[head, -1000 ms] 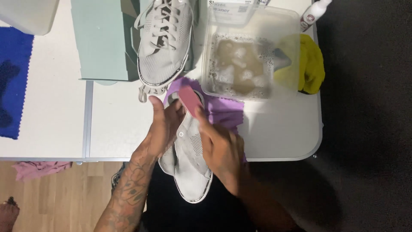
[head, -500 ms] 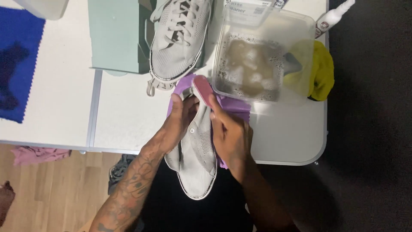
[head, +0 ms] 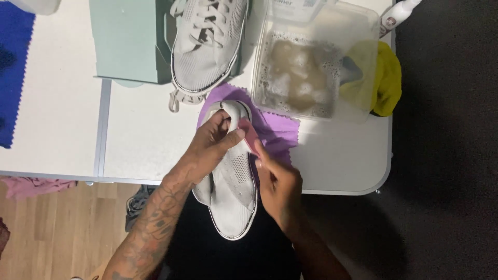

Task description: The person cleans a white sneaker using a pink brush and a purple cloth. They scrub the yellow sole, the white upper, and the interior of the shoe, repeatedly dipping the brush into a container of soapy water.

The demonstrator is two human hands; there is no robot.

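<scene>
A white mesh sneaker [head: 232, 189] lies over the front edge of the white table [head: 57, 129], its heel toward me. My left hand [head: 207, 148] grips it around the tongue and collar. My right hand [head: 275, 181] holds a small pink brush [head: 249, 134] pressed against the shoe's side near the toe end. A purple cloth [head: 275, 129] is spread under the shoe. The second white sneaker [head: 207, 44] rests farther back, partly on a mint-green box [head: 127, 39].
A clear plastic tub of murky soapy water [head: 306, 72] stands at the back right, a yellow cloth [head: 386, 78] beside it. A blue cloth [head: 13, 72] lies at the far left. A white bottle [head: 397, 13] pokes in at the top right. Wooden floor shows below.
My view has shifted slightly. My right hand has moved the pink brush along the shoe's side, while my left hand keeps its grip on the shoe.
</scene>
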